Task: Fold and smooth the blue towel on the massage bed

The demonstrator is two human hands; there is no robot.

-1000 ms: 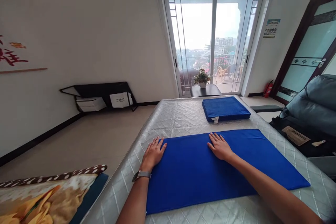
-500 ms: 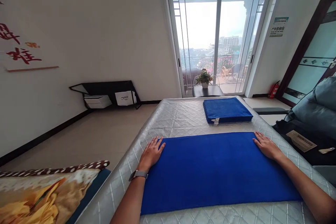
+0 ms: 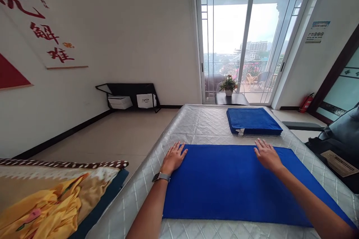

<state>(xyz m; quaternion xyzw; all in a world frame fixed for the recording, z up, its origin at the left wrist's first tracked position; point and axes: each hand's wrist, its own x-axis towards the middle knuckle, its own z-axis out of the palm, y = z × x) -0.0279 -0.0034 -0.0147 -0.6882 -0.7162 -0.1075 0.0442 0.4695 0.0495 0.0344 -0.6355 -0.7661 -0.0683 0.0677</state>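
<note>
A long blue towel (image 3: 224,183) lies folded flat across the silver quilted bed (image 3: 196,123) in front of me. My left hand (image 3: 174,157) rests open on the towel's far left corner, fingers flat, a watch on the wrist. My right hand (image 3: 267,155) lies open with spread fingers on the towel's far edge, right of the middle. Beyond it, a second blue towel (image 3: 254,120), folded into a neat rectangle with a white tag, sits farther up the bed.
A patterned yellow and brown cushion (image 3: 53,198) lies at the lower left beside the bed. A dark chair (image 3: 340,138) stands at the right. A potted plant (image 3: 229,84) on a small table stands before the glass balcony doors. A black shelf (image 3: 129,97) stands against the wall.
My right hand slid from the towel's middle out to its right end, then back toward the middle. My left hand stayed on the left corner. My view turned left.
</note>
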